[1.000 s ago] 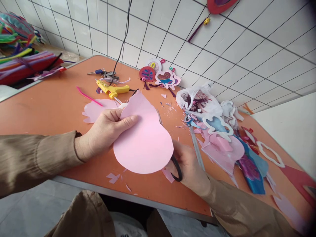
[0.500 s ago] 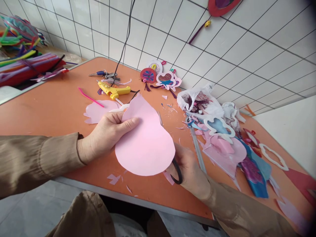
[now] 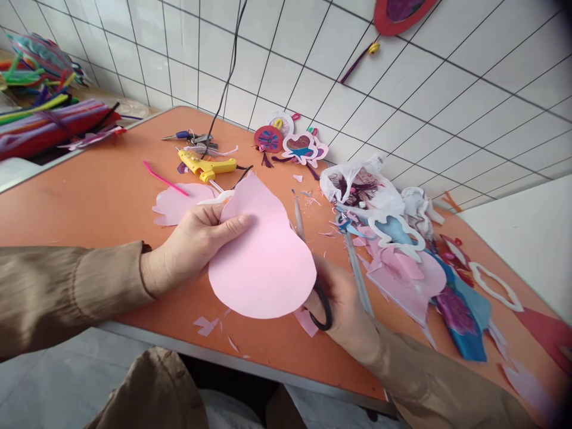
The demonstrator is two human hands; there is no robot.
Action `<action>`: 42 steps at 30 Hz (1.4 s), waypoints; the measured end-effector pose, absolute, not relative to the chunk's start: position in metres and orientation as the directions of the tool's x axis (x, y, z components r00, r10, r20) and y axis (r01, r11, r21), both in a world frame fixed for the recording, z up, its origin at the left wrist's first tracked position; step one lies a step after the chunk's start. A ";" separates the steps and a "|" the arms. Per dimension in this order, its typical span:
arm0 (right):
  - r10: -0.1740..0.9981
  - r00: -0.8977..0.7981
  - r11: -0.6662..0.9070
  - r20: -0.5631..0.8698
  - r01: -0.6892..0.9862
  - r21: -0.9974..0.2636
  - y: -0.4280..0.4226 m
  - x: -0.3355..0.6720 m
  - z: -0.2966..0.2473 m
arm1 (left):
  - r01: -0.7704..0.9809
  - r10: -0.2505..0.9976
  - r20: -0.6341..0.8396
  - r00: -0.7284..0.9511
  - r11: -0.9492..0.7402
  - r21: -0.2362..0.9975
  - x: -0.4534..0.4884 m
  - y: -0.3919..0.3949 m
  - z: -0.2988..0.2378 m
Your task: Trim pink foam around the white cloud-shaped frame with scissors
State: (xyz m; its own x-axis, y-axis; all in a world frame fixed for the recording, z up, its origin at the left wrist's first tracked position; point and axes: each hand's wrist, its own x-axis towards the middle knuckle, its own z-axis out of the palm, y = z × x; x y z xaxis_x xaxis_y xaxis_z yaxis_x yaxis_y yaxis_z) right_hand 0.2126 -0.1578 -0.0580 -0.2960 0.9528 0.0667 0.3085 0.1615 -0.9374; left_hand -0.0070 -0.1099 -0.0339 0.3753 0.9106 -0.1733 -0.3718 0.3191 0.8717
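Observation:
My left hand (image 3: 194, 241) pinches a pink gourd-shaped paper cutout (image 3: 263, 256) above the orange table (image 3: 89, 196), thumb on top. My right hand (image 3: 344, 310) is closed round the black handles of scissors (image 3: 319, 298). Their blades point away along the cutout's right edge, with one blade tip showing past the paper. Most of the scissors is hidden under the paper.
A yellow glue gun (image 3: 205, 165) with a black cord lies behind the cutout, with another pink paper piece (image 3: 179, 202) beside it. Paper scraps, a plastic bag (image 3: 357, 182) and coloured cutouts pile up at right. Pipe cleaners (image 3: 49, 116) lie far left. Finished ornaments (image 3: 290, 143) lean on the tiled wall.
The scissor blades have swung out to the right, so a blade tip now shows beyond the paper edge. The hands and cutout have barely shifted.

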 end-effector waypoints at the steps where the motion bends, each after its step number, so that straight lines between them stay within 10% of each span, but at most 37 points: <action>1: 0.958 -0.263 0.196 0.111 0.321 -0.927 -0.156 0.212 -0.057 | -0.363 0.909 -0.172 0.379 0.317 0.876 -0.007 -0.110 -0.035; 8: 0.971 -0.088 0.237 0.221 0.306 -0.922 -0.127 0.220 -0.040 | -0.210 0.888 -0.225 0.400 0.327 0.921 -0.010 -0.105 -0.036; 25: 0.802 -0.569 0.356 0.184 0.206 -0.912 -0.110 0.230 -0.023 | -0.092 0.759 -0.301 0.577 0.426 0.900 -0.017 -0.107 -0.044; 42: 0.824 -0.547 0.293 0.147 0.189 -0.937 -0.120 0.224 -0.038 | -0.071 0.730 -0.313 0.608 0.443 0.894 -0.016 -0.108 -0.045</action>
